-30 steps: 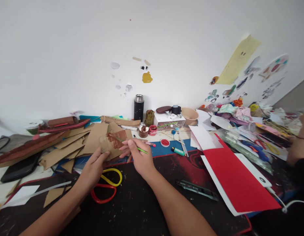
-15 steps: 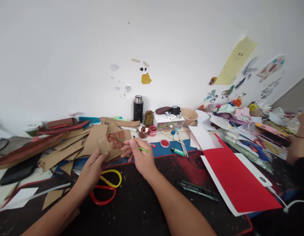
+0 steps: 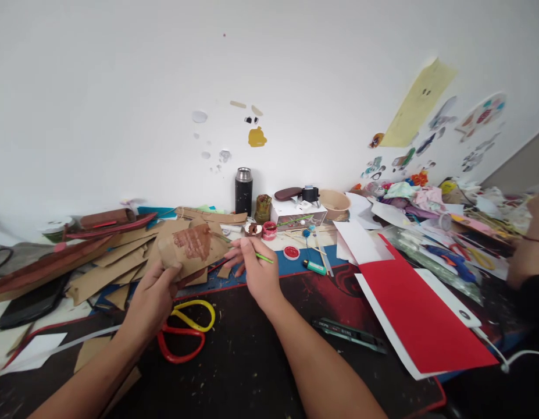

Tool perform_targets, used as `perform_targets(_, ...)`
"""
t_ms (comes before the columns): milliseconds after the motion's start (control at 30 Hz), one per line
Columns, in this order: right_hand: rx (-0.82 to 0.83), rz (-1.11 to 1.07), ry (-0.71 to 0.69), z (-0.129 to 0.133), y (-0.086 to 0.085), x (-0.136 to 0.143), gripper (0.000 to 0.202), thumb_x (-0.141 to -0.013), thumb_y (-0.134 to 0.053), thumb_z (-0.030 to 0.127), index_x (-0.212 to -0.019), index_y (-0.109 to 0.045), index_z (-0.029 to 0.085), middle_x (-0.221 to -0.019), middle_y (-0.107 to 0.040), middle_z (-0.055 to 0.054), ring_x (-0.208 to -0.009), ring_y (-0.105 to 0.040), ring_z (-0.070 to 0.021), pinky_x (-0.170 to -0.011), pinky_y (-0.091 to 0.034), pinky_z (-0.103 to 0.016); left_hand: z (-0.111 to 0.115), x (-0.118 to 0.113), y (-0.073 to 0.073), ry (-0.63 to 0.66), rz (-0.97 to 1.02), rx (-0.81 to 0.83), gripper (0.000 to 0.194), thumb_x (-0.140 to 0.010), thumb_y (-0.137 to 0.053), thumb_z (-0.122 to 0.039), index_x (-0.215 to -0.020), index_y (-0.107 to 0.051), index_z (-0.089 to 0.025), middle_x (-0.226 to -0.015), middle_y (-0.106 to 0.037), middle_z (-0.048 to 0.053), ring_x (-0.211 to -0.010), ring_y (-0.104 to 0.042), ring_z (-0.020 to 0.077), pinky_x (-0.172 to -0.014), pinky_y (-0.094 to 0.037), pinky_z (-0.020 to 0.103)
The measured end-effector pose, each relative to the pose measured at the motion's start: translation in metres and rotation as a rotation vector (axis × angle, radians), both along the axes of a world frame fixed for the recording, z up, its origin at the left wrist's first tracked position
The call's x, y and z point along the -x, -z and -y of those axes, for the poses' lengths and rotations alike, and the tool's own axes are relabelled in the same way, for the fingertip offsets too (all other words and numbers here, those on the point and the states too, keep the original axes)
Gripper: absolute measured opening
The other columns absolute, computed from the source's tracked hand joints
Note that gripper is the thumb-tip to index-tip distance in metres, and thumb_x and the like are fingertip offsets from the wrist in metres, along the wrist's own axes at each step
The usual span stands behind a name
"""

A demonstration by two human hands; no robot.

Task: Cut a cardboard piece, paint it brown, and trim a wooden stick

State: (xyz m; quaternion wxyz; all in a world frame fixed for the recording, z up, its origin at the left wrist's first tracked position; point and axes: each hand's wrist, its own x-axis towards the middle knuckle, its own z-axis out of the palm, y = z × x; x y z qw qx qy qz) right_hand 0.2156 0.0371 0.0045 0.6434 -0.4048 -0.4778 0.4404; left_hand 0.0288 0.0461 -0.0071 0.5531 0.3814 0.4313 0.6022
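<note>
My left hand [image 3: 153,294] grips a piece of cardboard [image 3: 214,247] by its near left edge, tilted up above the table. A patch of wet-looking brown paint [image 3: 193,241] covers the middle of that piece. Between the fingers of my right hand [image 3: 256,265] is a thin green paintbrush [image 3: 264,258], its tip at the upper right of the brown patch. Just behind stand a small pot of brown paint [image 3: 253,229] and a pot of red paint [image 3: 270,231]. Scissors with yellow and red handles [image 3: 182,356] lie below my left hand, their blades hidden.
Cardboard pieces [image 3: 92,282] are heaped at left beside a long brown boat-like shape [image 3: 42,270]. A black flask [image 3: 243,195] stands by the wall. At right lie a utility knife [image 3: 350,336], red paper [image 3: 426,314] and a glue gun [image 3: 452,265]. Another person's arm [image 3: 531,247] shows at the right edge.
The cardboard has turned and tilted in my left hand, showing more of the brown patch. My right hand has shifted slightly right with the paintbrush. The camera view has moved a little.
</note>
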Motion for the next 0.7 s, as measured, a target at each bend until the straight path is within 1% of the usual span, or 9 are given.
perform_targets(67,0.008,-0.016,0.030,-0.0020,-0.0001,-0.0029,0.050,-0.097,-0.059,0.069,-0.096,-0.072,0.020,-0.082,-0.080,-0.007,-0.059,-0.075,-0.0184,-0.043,-0.049,-0.022,-0.0009,0.0007,-0.0011,-0.017,0.034,-0.010,0.051,-0.069,-0.088,-0.037,-0.117,-0.078,-0.022,-0.117,-0.081,0.009,-0.120,-0.071,0.0375,-0.099,-0.063,0.047)
perform_targets(233,-0.023,0.023,-0.047,0.0022,0.0003,0.0006,0.050,-0.099,-0.057,0.067,-0.095,-0.073,0.020,-0.075,-0.078,-0.005,-0.057,-0.074,-0.0168,-0.044,-0.049,-0.020,-0.0045,0.0048,-0.0014,-0.063,0.108,-0.033,0.048,-0.072,-0.087,-0.030,-0.118,-0.079,-0.022,-0.124,-0.079,0.008,-0.126,-0.067,0.0357,-0.104,-0.062,0.048)
perform_targets(333,-0.023,0.021,-0.048,0.0043,0.0001,0.0027,0.050,-0.100,-0.056,0.067,-0.094,-0.072,0.019,-0.073,-0.078,-0.006,-0.058,-0.075,-0.0167,-0.044,-0.049,-0.020,-0.0063,0.0070,-0.0015,-0.061,0.127,-0.040,0.042,-0.074,-0.086,-0.027,-0.115,-0.079,-0.020,-0.126,-0.078,0.008,-0.128,-0.066,0.0355,-0.106,-0.061,0.051)
perform_targets(467,-0.004,0.017,-0.048,0.0037,0.0002,0.0023,0.051,-0.099,-0.057,0.068,-0.093,-0.072,0.019,-0.072,-0.078,-0.006,-0.057,-0.075,-0.0174,-0.043,-0.049,-0.020,-0.0086,0.0085,-0.0053,-0.069,0.134,-0.040,0.036,-0.074,-0.085,-0.026,-0.108,-0.078,-0.019,-0.123,-0.079,0.008,-0.127,-0.067,0.0352,-0.107,-0.060,0.054)
perform_targets(600,-0.005,0.043,-0.066,0.0046,0.0003,0.0034,0.049,-0.100,-0.056,0.065,-0.093,-0.071,0.019,-0.068,-0.076,-0.004,-0.057,-0.075,-0.0172,-0.044,-0.049,-0.020,-0.0104,0.0095,-0.0101,-0.134,0.150,-0.041,0.040,-0.071,-0.083,-0.023,-0.110,-0.077,-0.020,-0.118,-0.080,0.008,-0.128,-0.066,0.0351,-0.106,-0.060,0.056)
perform_targets(700,0.000,0.033,-0.040,0.0045,-0.0003,0.0032,0.049,-0.100,-0.056,0.066,-0.093,-0.071,0.019,-0.073,-0.078,-0.006,-0.059,-0.076,-0.0178,-0.043,-0.049,-0.020,-0.0084,0.0080,-0.0088,-0.114,0.143,-0.027,0.033,-0.070,-0.083,-0.024,-0.103,-0.077,-0.019,-0.115,-0.081,0.008,-0.127,-0.066,0.0364,-0.106,-0.060,0.056)
